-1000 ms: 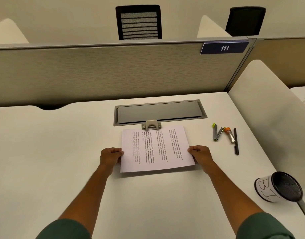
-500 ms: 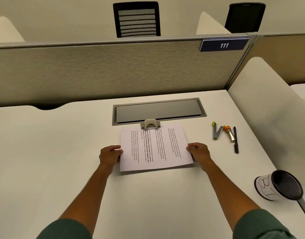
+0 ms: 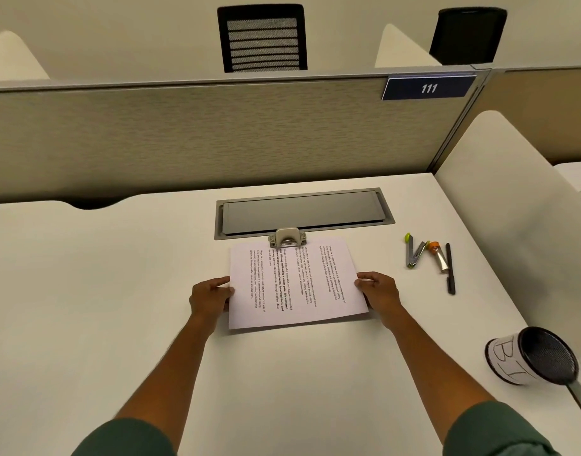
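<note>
The left hand (image 3: 210, 296) and right hand (image 3: 379, 292) each pinch a side edge of the printed sheet (image 3: 295, 284) in a curled grip. The sheet lies low over the tabletop (image 3: 118, 291), its far edge at the hole punch (image 3: 287, 237), and a black pen (image 3: 450, 268) lies well to the right.

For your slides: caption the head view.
Left hand and right hand hold a printed sheet at a hole punch.

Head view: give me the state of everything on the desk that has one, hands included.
printed sheet: flat on the desk, far edge at the hole punch.
hole punch: untouched by either hand.
left hand: pinches the sheet's left edge.
right hand: pinches its right edge.
desk hatch: lid closed.
stapler: hinged open.
glue tube: orange cap on.
mesh cup: tipped on its side.
</note>
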Demonstrator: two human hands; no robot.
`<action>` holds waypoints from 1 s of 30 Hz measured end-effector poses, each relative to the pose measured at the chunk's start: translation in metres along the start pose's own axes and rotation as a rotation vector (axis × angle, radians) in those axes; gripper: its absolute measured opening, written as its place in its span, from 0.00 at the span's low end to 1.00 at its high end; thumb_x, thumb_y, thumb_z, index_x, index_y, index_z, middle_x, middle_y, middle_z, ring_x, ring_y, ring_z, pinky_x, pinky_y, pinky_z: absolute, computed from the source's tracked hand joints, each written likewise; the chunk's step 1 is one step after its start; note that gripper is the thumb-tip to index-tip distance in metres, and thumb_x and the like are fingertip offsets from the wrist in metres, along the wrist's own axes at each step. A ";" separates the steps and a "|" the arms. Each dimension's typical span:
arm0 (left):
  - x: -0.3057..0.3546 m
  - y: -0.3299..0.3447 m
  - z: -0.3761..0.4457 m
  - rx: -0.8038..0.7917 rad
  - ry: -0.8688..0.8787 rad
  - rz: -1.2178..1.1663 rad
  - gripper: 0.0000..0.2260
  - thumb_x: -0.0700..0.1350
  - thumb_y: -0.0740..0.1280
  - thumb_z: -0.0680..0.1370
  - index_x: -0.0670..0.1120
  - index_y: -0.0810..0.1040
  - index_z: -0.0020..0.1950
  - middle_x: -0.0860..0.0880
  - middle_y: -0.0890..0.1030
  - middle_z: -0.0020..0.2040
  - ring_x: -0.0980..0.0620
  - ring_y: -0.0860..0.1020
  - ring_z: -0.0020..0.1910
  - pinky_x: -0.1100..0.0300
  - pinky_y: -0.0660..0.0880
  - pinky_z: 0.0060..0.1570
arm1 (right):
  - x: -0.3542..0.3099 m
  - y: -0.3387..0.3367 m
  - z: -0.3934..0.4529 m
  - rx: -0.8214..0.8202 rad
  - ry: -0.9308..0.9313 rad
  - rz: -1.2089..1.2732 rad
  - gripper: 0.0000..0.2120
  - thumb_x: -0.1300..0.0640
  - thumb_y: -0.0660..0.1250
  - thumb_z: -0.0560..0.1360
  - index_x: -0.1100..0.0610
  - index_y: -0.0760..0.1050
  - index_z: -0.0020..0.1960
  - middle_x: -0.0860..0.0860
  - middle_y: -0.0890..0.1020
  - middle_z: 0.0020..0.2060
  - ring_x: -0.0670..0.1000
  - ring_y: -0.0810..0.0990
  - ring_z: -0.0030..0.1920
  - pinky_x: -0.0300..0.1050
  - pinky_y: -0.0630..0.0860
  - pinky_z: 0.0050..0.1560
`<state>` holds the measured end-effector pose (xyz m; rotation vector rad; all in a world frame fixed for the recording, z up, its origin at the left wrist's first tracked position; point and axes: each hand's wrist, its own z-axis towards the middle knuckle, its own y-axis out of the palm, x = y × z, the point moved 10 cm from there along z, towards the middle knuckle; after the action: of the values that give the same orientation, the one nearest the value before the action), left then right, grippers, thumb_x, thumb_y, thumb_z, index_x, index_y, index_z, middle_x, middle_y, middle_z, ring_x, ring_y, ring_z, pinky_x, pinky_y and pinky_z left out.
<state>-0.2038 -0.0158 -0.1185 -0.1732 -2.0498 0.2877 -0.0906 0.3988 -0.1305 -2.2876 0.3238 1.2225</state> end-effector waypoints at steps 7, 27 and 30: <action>-0.001 0.000 0.001 0.007 0.000 0.005 0.14 0.35 0.70 0.74 0.40 0.80 0.60 0.40 0.83 0.52 0.40 0.83 0.45 0.49 0.82 0.47 | -0.005 0.002 -0.004 0.003 -0.009 -0.006 0.04 0.58 0.69 0.75 0.50 0.79 0.49 0.53 0.84 0.48 0.56 0.83 0.49 0.56 0.81 0.53; -0.006 0.001 0.005 0.011 0.017 0.045 0.13 0.37 0.71 0.74 0.41 0.81 0.59 0.42 0.83 0.51 0.40 0.82 0.46 0.48 0.81 0.48 | -0.014 0.001 -0.011 0.061 -0.065 -0.113 0.10 0.57 0.68 0.76 0.57 0.81 0.57 0.54 0.83 0.54 0.54 0.80 0.49 0.44 0.76 0.49; -0.008 0.001 0.008 0.011 0.015 0.062 0.14 0.37 0.71 0.74 0.41 0.81 0.59 0.42 0.84 0.50 0.40 0.83 0.46 0.45 0.82 0.48 | -0.015 0.001 -0.014 0.068 -0.070 -0.129 0.11 0.58 0.68 0.77 0.58 0.80 0.58 0.54 0.82 0.56 0.53 0.77 0.48 0.41 0.72 0.49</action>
<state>-0.2075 -0.0182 -0.1292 -0.2319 -2.0301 0.3354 -0.0903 0.3899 -0.1119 -2.1670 0.1860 1.2048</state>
